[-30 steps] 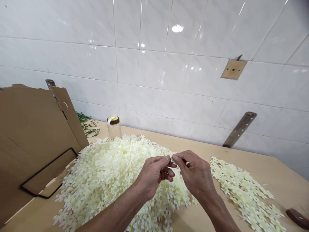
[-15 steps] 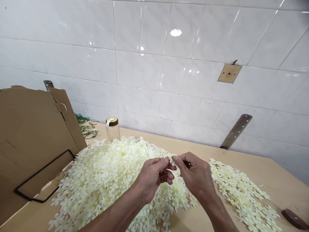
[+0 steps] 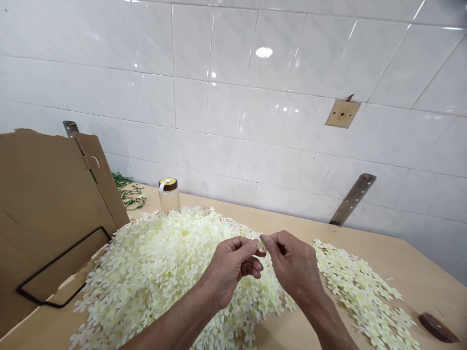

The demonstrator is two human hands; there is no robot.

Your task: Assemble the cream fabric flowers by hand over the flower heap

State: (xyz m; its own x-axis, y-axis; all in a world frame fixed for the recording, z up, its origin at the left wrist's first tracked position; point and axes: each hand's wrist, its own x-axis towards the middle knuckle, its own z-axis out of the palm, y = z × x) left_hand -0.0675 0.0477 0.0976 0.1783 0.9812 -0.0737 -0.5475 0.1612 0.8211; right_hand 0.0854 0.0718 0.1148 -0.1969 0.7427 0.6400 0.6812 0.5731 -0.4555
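Observation:
Over the right side of a big heap of pale yellow-white artificial flowers [image 3: 164,262], my two hands meet fingertip to fingertip. My left hand [image 3: 229,267] pinches with thumb and index finger, its other fingers loosely curled. My right hand [image 3: 295,265] is closed in a pinch right beside it, thumb on top. A small pale flower seems to be between the fingertips, mostly hidden by them. To the right of my right hand, more flowers [image 3: 361,284] lie spread in a thin, long patch on the table [image 3: 292,221].
A cardboard box [image 3: 44,189] with a black wire frame [image 3: 62,257] against it stands at left. Behind the heap are a lidded jar [image 3: 170,198] and green stems [image 3: 131,197]. A brown oval object [image 3: 438,327] lies at right. A metal bracket [image 3: 353,199] is on the tiled wall.
Both hands stay pinched together, the fingertips slightly closer than before. The view has shifted a little, so the things at right appear slightly farther left.

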